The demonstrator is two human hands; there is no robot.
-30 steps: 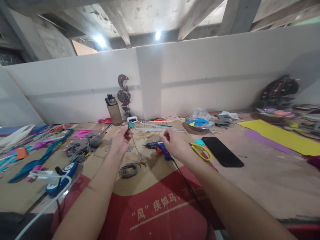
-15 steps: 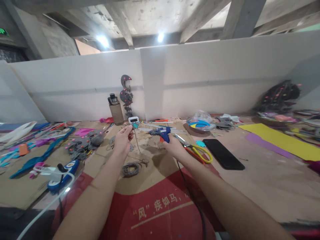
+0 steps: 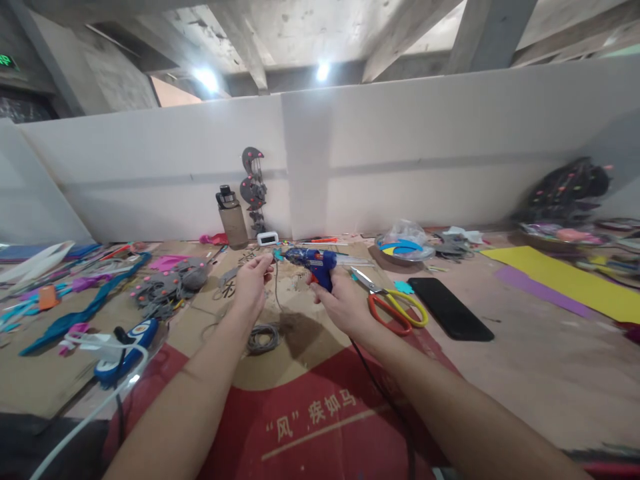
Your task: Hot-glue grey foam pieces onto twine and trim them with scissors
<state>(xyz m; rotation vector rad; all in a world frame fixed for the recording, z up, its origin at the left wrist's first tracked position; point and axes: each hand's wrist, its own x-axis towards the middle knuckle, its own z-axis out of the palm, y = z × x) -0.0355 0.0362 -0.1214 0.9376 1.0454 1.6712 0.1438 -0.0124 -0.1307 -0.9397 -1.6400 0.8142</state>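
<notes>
My right hand (image 3: 343, 293) grips a blue hot glue gun (image 3: 320, 262), its nozzle pointing left. A clear glue stick (image 3: 353, 260) juts from the gun's rear. Pinched in the fingertips of my left hand (image 3: 254, 277) is a small teal piece (image 3: 279, 255), close to or touching the nozzle; I cannot tell which. A grey cord (image 3: 277, 287) hangs down from that piece. Below lies a coil of grey cord (image 3: 263, 338) on the cardboard (image 3: 245, 373). Scissors (image 3: 395, 303) with one red and one yellow handle rest right of my right hand.
A black phone (image 3: 450, 309) lies at right, before yellow sheets (image 3: 565, 273). A bottle (image 3: 233, 220) stands by the white partition (image 3: 375, 160). At left are grey pieces with pink dots (image 3: 173, 283) and a blue power strip (image 3: 127, 353). The gun's cable (image 3: 380, 383) runs toward me.
The glue gun has been raised and turned level, its nozzle coming left to the teal piece. My left hand has shifted slightly right with that piece.
</notes>
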